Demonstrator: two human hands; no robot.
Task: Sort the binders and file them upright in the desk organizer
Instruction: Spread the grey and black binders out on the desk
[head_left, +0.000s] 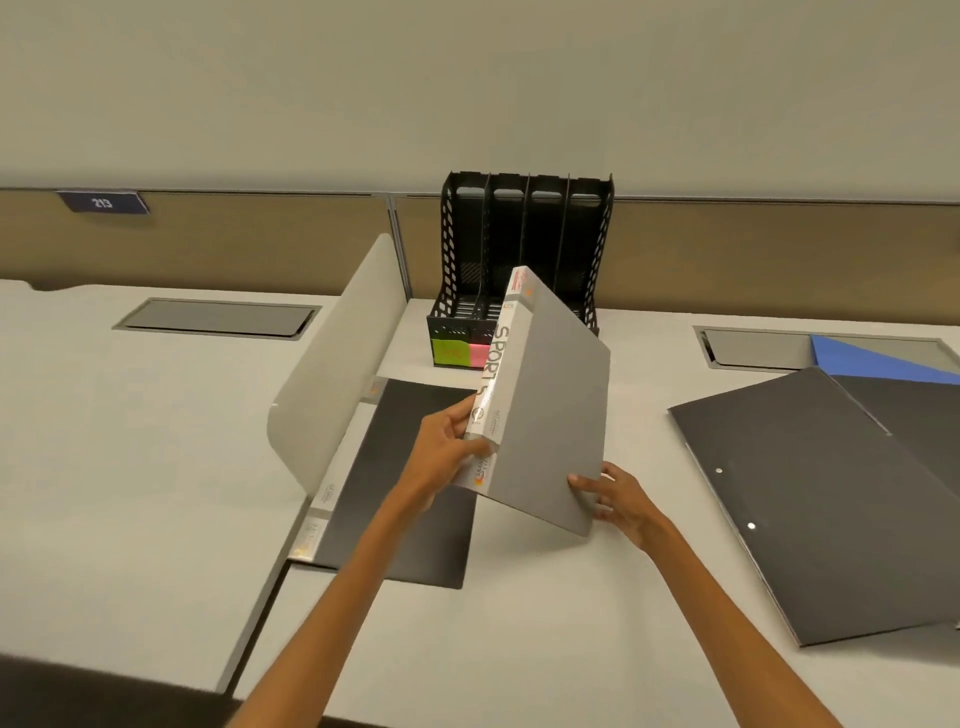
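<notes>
Two hands hold a grey binder (550, 415) up off the desk (545, 623), tilted, with its SPORTS spine facing left, just in front of the black organizer (524, 234) standing at the back. The left hand (447, 447) is curled round the lower spine, while the right hand (618, 499) pinches the cover's bottom corner, fingertips over the edge. A green note (451, 352) and a pink note (480, 353) are stuck on the organizer's front. A black binder (410, 493) lies flat beside the divider (337, 353). Off right, a black folder (821, 509) lies flat with a blue folder (872, 364) behind it.
</notes>
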